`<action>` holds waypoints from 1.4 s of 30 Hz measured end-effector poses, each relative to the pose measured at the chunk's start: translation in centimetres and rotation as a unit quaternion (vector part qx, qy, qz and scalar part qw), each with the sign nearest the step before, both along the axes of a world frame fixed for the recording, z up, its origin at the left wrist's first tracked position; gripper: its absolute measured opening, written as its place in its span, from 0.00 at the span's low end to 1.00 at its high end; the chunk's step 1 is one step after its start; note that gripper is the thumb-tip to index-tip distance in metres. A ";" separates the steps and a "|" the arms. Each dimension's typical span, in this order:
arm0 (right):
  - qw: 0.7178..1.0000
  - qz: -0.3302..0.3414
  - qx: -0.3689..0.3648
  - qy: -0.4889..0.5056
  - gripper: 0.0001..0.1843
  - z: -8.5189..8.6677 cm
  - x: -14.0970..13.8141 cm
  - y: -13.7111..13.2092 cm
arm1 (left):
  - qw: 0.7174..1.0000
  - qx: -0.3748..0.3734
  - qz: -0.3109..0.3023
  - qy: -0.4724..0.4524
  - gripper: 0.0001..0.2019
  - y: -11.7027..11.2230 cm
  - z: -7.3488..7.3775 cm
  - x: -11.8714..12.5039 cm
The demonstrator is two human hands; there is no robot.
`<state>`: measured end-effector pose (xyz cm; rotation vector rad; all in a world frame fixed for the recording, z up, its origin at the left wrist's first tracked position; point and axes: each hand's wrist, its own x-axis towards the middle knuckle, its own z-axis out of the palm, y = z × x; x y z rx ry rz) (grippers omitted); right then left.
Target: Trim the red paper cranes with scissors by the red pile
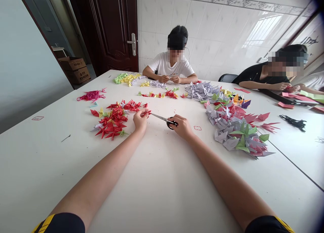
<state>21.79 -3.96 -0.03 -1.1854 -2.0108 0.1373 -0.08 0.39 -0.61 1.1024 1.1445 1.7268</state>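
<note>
Red paper piece (146, 112) x1 L hand (140, 120), scissors (162, 119) x1 R hand (182, 126)

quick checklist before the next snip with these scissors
1. Left hand pinches the red piece: ok.
2. Right hand grips the scissors by the black handles: ok.
3. Scissors tip points at the red piece: ok.
4. Blades open enough to take the paper: cannot tell.
5. Left hand out of the blades' path: cannot tell.
6. Red pile lies apart from the scissors: ok.
</note>
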 end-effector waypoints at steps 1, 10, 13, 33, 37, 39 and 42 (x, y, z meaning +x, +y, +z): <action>1.000 -0.005 0.008 -0.020 0.14 0.1 0.0 -0.1 | 1.000 -0.002 0.001 0.001 0.07 0.0 0.0 0.0; 0.986 -0.042 0.074 -0.146 0.15 0.3 -0.4 -0.6 | 1.000 -0.019 0.007 0.011 0.08 -0.3 0.3 -0.1; 0.982 -0.054 0.091 -0.158 0.16 0.4 -0.3 -0.7 | 1.000 -0.024 0.006 0.016 0.09 -0.4 0.4 -0.1; 0.991 -0.003 -0.091 0.103 0.13 0.9 -0.2 -0.1 | 0.998 -0.011 -0.018 -0.051 0.08 -0.6 1.0 0.2; 0.986 -0.002 -0.121 0.119 0.15 0.9 -0.3 -0.1 | 0.997 -0.008 -0.029 -0.076 0.09 -0.7 1.1 0.3; 0.983 -0.001 -0.130 0.128 0.15 0.9 -0.3 -0.1 | 0.996 -0.010 -0.033 -0.085 0.10 -0.7 1.2 0.3; 0.978 0.007 -0.145 0.148 0.16 1.0 -0.5 -0.2 | 0.995 -0.011 -0.037 -0.091 0.11 -0.8 1.3 0.3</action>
